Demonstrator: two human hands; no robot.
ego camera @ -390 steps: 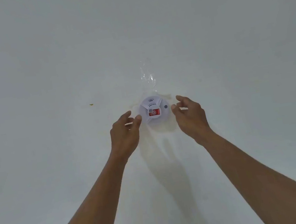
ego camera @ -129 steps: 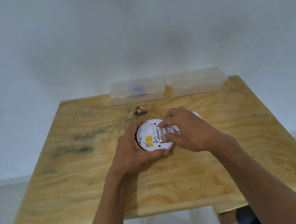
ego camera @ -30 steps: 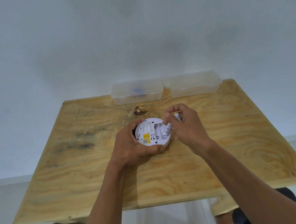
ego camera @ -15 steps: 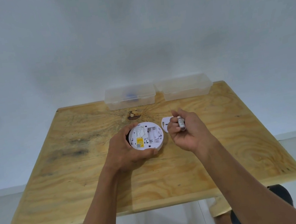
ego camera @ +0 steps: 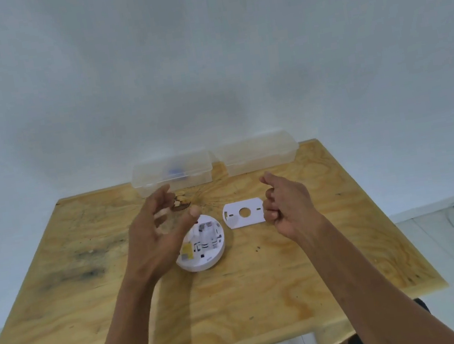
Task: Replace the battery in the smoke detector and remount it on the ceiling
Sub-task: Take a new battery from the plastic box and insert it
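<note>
On the table [ego camera: 295,279], smoke detector [ego camera: 204,246] yellow label unreadable, left hand [ego camera: 153,238] grip released, right hand [ego camera: 290,206] clenched, contents hidden.

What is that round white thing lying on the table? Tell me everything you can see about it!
It is the smoke detector, a round white plastic disc lying back-side up on the wooden table. Its open back shows white moulded slots, small black marks and a yellow sticker near its left edge. The left hand hovers above it with spread fingers, hiding part of its left side; whether they touch cannot be told. A flat white mounting plate with a round hole lies just beside it to the right.
</note>
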